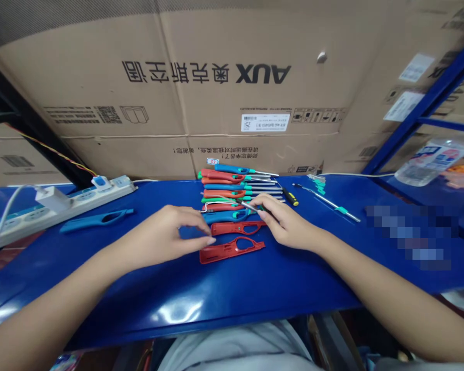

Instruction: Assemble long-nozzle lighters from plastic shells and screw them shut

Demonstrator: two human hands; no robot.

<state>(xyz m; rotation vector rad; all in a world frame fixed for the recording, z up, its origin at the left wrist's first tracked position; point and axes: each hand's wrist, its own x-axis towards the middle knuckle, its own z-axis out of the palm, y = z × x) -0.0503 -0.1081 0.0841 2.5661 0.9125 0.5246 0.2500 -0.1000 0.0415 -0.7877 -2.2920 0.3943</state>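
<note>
My right hand (284, 220) is closed on a thin metal lighter tube (249, 206), which points left above a row of long-necked lighters (224, 180). A thin white wire (212, 203) runs near the tube's left end. My left hand (180, 234) is curved, thumb and fingers apart, at the left ends of two red lighter shell halves. The nearer shell half (224, 252) lies with its hollow inside up. Just behind it is the other red shell half (232, 228), its right end close to my right hand. Whether my left fingertips touch a shell cannot be made out.
A yellow-and-black screwdriver (291, 197) and a loose metal tube with a green piece (338, 207) lie to the right. On the left are a blue lighter shell (96, 220) and a power strip (85, 198). A large cardboard box (201, 113) stands behind; a plastic bottle (429, 162) stands far right.
</note>
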